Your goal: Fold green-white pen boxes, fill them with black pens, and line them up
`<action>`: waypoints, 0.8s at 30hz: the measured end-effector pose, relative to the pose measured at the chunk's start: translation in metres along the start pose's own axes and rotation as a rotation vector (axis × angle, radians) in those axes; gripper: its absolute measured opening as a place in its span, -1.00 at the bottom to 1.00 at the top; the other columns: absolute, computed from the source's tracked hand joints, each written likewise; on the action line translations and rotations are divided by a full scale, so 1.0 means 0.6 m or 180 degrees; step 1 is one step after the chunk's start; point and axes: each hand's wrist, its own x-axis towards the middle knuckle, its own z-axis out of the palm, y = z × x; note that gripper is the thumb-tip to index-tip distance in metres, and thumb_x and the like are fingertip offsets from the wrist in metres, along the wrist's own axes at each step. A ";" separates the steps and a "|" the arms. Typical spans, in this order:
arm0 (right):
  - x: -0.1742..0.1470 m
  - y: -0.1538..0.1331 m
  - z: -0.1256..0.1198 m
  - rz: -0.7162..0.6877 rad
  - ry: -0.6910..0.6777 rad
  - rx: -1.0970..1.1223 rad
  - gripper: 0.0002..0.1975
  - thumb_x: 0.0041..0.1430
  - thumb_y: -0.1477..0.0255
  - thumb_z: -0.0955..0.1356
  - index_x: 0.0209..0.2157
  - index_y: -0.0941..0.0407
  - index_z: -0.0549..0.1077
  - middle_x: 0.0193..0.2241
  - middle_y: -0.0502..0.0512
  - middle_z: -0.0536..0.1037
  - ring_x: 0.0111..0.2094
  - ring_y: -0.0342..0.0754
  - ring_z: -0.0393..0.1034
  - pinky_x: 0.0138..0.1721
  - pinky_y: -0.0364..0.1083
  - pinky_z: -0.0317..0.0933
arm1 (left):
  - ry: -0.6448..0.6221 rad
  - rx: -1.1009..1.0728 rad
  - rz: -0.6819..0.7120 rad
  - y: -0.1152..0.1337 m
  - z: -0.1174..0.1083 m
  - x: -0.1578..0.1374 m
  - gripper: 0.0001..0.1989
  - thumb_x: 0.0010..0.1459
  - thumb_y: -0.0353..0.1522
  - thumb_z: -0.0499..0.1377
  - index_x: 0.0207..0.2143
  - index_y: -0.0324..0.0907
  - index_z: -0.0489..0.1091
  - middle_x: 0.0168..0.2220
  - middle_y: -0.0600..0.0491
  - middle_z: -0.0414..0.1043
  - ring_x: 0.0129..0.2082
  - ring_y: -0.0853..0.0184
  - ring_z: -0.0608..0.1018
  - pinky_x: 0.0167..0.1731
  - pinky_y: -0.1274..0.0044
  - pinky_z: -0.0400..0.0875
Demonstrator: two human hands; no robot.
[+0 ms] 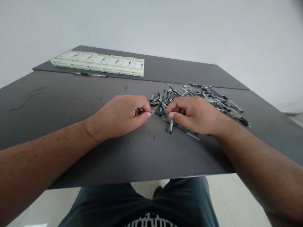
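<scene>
Between my two hands a pen (159, 113) with a black grip is held level above the table. My left hand (126, 112) pinches its left end between thumb and forefinger. At the other end, my right hand (193, 113) closes thumb and fingers on it; that end is hidden in the fingers. Just behind and beneath the right hand spreads a heap of pen parts (219, 102), with clear barrels, black grips and caps. A loose pen cap (170, 126) and a thin refill (187, 132) lie in front of the heap, close under my right hand.
A row of several white and green boxes (123, 71) stands at the back left of the dark grey table (113, 164). One pen (90, 74) lies in front of them. My legs (142, 205) are below the table's near edge, and a white wall (165, 28) rises behind.
</scene>
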 end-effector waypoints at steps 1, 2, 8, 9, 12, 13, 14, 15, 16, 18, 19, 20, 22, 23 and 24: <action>0.000 0.000 0.000 0.0080 -0.0001 0.0053 -0.86 0.37 0.32 0.45 -0.11 0.05 0.64 -0.36 -0.01 0.72 -0.37 -0.03 0.58 -0.29 -0.08 0.28 | -0.0002 -0.0002 -0.0006 0.000 0.000 0.000 -0.79 0.37 -0.24 0.19 -0.19 -0.07 0.63 -0.35 0.07 0.65 -0.35 0.25 0.63 -0.20 0.45 0.42; 0.000 0.000 0.000 0.0117 -0.0004 0.0068 -0.87 0.35 0.34 0.46 -0.12 0.05 0.63 -0.37 -0.02 0.71 -0.38 -0.04 0.57 -0.30 -0.08 0.28 | -0.0002 -0.0002 -0.0011 0.000 0.000 -0.001 -0.79 0.37 -0.24 0.19 -0.19 -0.07 0.63 -0.36 0.07 0.65 -0.35 0.24 0.63 -0.20 0.45 0.43; 0.002 0.000 -0.002 -0.0291 0.0001 -0.0186 -0.79 0.47 0.33 0.37 -0.19 0.05 0.67 -0.29 0.08 0.77 -0.26 0.02 0.61 -0.18 -0.04 0.31 | -0.0010 0.0010 -0.0041 0.001 -0.002 -0.001 -0.77 0.37 -0.24 0.19 -0.18 -0.06 0.66 -0.33 0.06 0.67 -0.32 0.24 0.65 -0.19 0.45 0.44; 0.002 0.000 -0.002 -0.0236 -0.0006 -0.0146 -0.80 0.46 0.32 0.38 -0.17 0.05 0.67 -0.29 0.07 0.77 -0.27 0.01 0.62 -0.20 -0.05 0.32 | -0.0017 0.0008 -0.0046 0.001 -0.002 -0.001 -0.77 0.37 -0.23 0.19 -0.17 -0.07 0.66 -0.33 0.06 0.67 -0.32 0.24 0.65 -0.18 0.45 0.44; -0.001 0.000 0.000 0.0078 -0.0032 0.0047 -0.87 0.37 0.34 0.45 -0.12 0.04 0.64 -0.36 -0.01 0.74 -0.37 -0.03 0.59 -0.29 -0.08 0.30 | -0.0011 -0.0004 -0.0031 -0.001 -0.001 -0.001 -0.77 0.36 -0.23 0.19 -0.18 -0.07 0.64 -0.34 0.06 0.65 -0.33 0.24 0.64 -0.19 0.45 0.43; -0.002 0.000 0.000 0.0136 -0.0028 0.0086 -0.88 0.34 0.35 0.47 -0.12 0.03 0.63 -0.38 -0.04 0.72 -0.39 -0.04 0.58 -0.31 -0.08 0.30 | -0.0009 -0.0014 -0.0022 -0.001 0.000 -0.001 -0.78 0.36 -0.23 0.19 -0.18 -0.07 0.64 -0.34 0.06 0.65 -0.34 0.25 0.64 -0.20 0.45 0.42; -0.002 0.000 0.001 0.0152 -0.0015 0.0098 -0.89 0.32 0.36 0.47 -0.13 0.03 0.62 -0.39 -0.05 0.71 -0.40 -0.05 0.58 -0.31 -0.08 0.30 | 0.0001 -0.0028 -0.0013 -0.001 0.001 -0.002 -0.78 0.36 -0.24 0.19 -0.18 -0.07 0.64 -0.34 0.06 0.65 -0.34 0.25 0.63 -0.21 0.45 0.42; -0.003 0.001 0.001 0.0137 0.0004 0.0090 -0.90 0.31 0.37 0.47 -0.15 0.03 0.62 -0.39 -0.05 0.70 -0.40 -0.05 0.58 -0.31 -0.08 0.30 | 0.0011 -0.0045 -0.0005 -0.001 0.002 -0.002 -0.79 0.35 -0.24 0.19 -0.18 -0.07 0.63 -0.34 0.07 0.65 -0.34 0.25 0.63 -0.21 0.45 0.41; -0.003 0.001 0.001 0.0111 0.0024 0.0078 -0.91 0.31 0.38 0.46 -0.16 0.03 0.61 -0.39 -0.05 0.69 -0.39 -0.05 0.57 -0.30 -0.08 0.30 | 0.0026 -0.0063 0.0000 -0.001 0.002 -0.002 -0.79 0.35 -0.24 0.19 -0.17 -0.07 0.63 -0.34 0.07 0.65 -0.35 0.25 0.63 -0.22 0.45 0.41; -0.004 0.001 0.001 0.0077 0.0042 0.0052 -0.91 0.32 0.37 0.46 -0.16 0.03 0.61 -0.39 -0.04 0.68 -0.39 -0.05 0.56 -0.30 -0.07 0.29 | 0.0038 -0.0075 -0.0008 0.000 0.001 -0.003 -0.80 0.35 -0.24 0.19 -0.17 -0.07 0.62 -0.34 0.07 0.65 -0.36 0.25 0.62 -0.23 0.45 0.40; -0.004 0.001 0.001 0.0064 0.0042 0.0039 -0.91 0.32 0.37 0.45 -0.15 0.03 0.61 -0.38 -0.04 0.68 -0.38 -0.05 0.56 -0.29 -0.07 0.30 | 0.0033 -0.0068 -0.0022 0.001 0.000 -0.003 -0.80 0.35 -0.24 0.19 -0.18 -0.07 0.62 -0.35 0.08 0.65 -0.37 0.25 0.61 -0.23 0.44 0.40; -0.003 0.001 0.000 0.0051 0.0036 0.0025 -0.90 0.33 0.37 0.45 -0.15 0.03 0.61 -0.38 -0.03 0.68 -0.37 -0.04 0.57 -0.28 -0.07 0.30 | 0.0023 -0.0054 -0.0038 0.002 -0.001 -0.003 -0.80 0.35 -0.24 0.19 -0.18 -0.06 0.62 -0.35 0.08 0.65 -0.37 0.25 0.61 -0.23 0.44 0.40; -0.002 0.001 0.000 0.0027 0.0000 -0.0014 -0.89 0.34 0.37 0.45 -0.13 0.04 0.62 -0.35 -0.01 0.70 -0.35 -0.03 0.57 -0.26 -0.06 0.31 | -0.0008 -0.0020 -0.0062 0.004 -0.002 -0.002 -0.80 0.35 -0.25 0.19 -0.19 -0.06 0.62 -0.36 0.07 0.64 -0.37 0.24 0.61 -0.22 0.43 0.40; -0.002 0.001 -0.001 0.0000 -0.0008 -0.0041 -0.88 0.35 0.38 0.44 -0.12 0.04 0.63 -0.34 -0.01 0.70 -0.34 -0.03 0.58 -0.25 -0.06 0.32 | -0.0018 -0.0004 -0.0064 0.004 -0.002 -0.002 -0.80 0.35 -0.25 0.19 -0.19 -0.06 0.62 -0.36 0.07 0.64 -0.37 0.24 0.62 -0.22 0.43 0.40; -0.001 0.002 -0.001 -0.0043 -0.0012 -0.0082 -0.87 0.37 0.38 0.43 -0.11 0.05 0.64 -0.32 0.00 0.71 -0.33 -0.03 0.58 -0.23 -0.06 0.32 | -0.0019 0.0009 -0.0064 0.003 -0.002 -0.001 -0.80 0.35 -0.25 0.19 -0.19 -0.06 0.62 -0.36 0.07 0.64 -0.37 0.24 0.62 -0.22 0.43 0.40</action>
